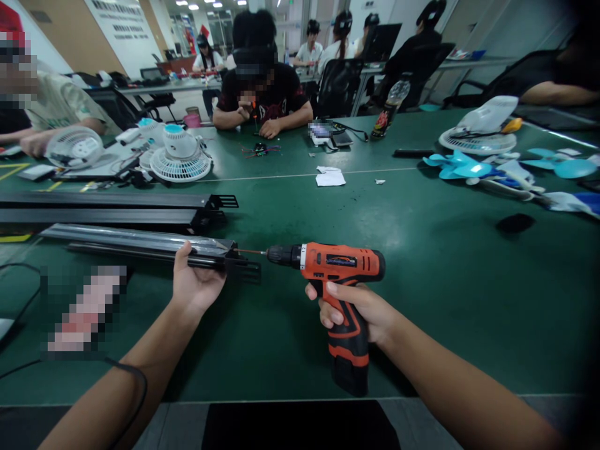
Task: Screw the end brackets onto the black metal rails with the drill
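My right hand is wrapped round the handle of an orange and black cordless drill, which points left. From its chuck a long thin bit reaches to the right end of a long metal bar; whether the tip sits in a screw cannot be made out. My left hand grips that bar near the same end, thumb on top and fingers underneath. A slotted black bracket sticks out at the bar's end. Behind it lie two more dark bars with similar brackets.
A phone lies left of my left forearm, near a black cable. Fan parts stand at the back left, blue fan blades at the right. Across the table a person works with a screwdriver. A bottle and white paper are farther back.
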